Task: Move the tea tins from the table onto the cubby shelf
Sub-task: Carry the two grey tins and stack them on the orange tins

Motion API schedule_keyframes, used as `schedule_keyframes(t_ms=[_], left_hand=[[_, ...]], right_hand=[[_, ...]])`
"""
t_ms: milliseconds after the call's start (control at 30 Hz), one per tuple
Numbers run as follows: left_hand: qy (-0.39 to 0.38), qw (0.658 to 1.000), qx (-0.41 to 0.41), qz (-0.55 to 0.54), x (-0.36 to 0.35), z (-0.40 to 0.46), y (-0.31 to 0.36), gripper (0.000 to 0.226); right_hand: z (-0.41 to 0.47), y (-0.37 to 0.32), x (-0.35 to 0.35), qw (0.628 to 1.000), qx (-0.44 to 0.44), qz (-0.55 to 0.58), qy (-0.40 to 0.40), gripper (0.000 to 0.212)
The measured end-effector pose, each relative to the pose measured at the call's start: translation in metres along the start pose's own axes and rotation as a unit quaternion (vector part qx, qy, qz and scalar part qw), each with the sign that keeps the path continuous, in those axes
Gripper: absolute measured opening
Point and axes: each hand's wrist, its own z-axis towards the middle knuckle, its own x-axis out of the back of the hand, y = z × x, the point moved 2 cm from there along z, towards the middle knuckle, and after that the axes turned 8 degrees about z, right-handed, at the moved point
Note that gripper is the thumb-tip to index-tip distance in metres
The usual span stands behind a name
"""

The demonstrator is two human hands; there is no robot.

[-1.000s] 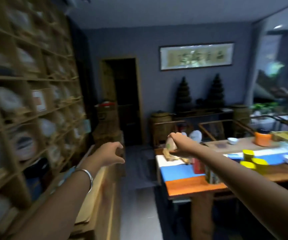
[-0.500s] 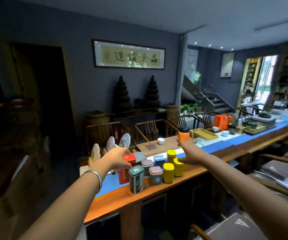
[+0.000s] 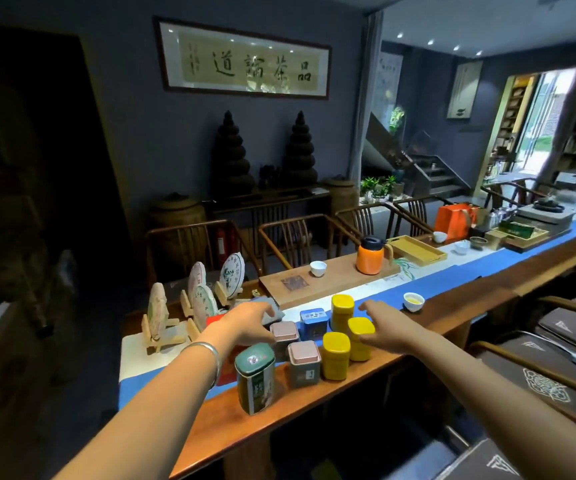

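Several tea tins stand grouped near the left end of the long wooden table [image 3: 453, 317]. A tall green tin [image 3: 255, 378] is nearest me. Two grey tins with pink lids [image 3: 303, 363] [image 3: 284, 337], a blue tin [image 3: 312, 323] and three yellow tins [image 3: 335, 355] [image 3: 360, 337] [image 3: 342, 312] stand behind it. A red tin [image 3: 227, 367] is mostly hidden by my left arm. My left hand [image 3: 248, 323] hovers open over the far pink-lidded tin, holding nothing. My right hand [image 3: 388, 327] is open beside the yellow tins, fingers by the middle one. The cubby shelf is out of view.
Wrapped tea cakes on wooden stands [image 3: 198, 299] sit at the table's left end. An orange thermos [image 3: 370, 255], white cups [image 3: 318, 268] [image 3: 413, 301], a wooden tea tray [image 3: 324, 282] and a bamboo tray [image 3: 416, 251] lie further along. Chairs [image 3: 293, 244] line the far side; cushioned seats [image 3: 556, 368] are at right.
The view swung from the cubby shelf on the left to the table. Both hands came down toward the tin group and are now close to the tins.
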Motion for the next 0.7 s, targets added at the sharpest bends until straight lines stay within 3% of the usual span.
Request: schedule_keyframes(t_ms=[233,533,700], left_hand=[[-0.038,0.999,-0.033,-0.005,-0.013,0.100,-0.036,0.058],[-0.103,0.994,-0.035,-0.022,-0.066,0.185,-0.064,0.056],[-0.136,0.990,-0.031,-0.028,-0.104,0.233,-0.070,0.057]], right_hand=[[0.091,0.000,-0.033,0.999,-0.011,-0.010,-0.050,0.044],[0.177,0.001,-0.090,0.992,0.005,-0.029,-0.123,0.073],[0.216,0.024,-0.134,0.973,0.048,-0.125,-0.188,0.085]])
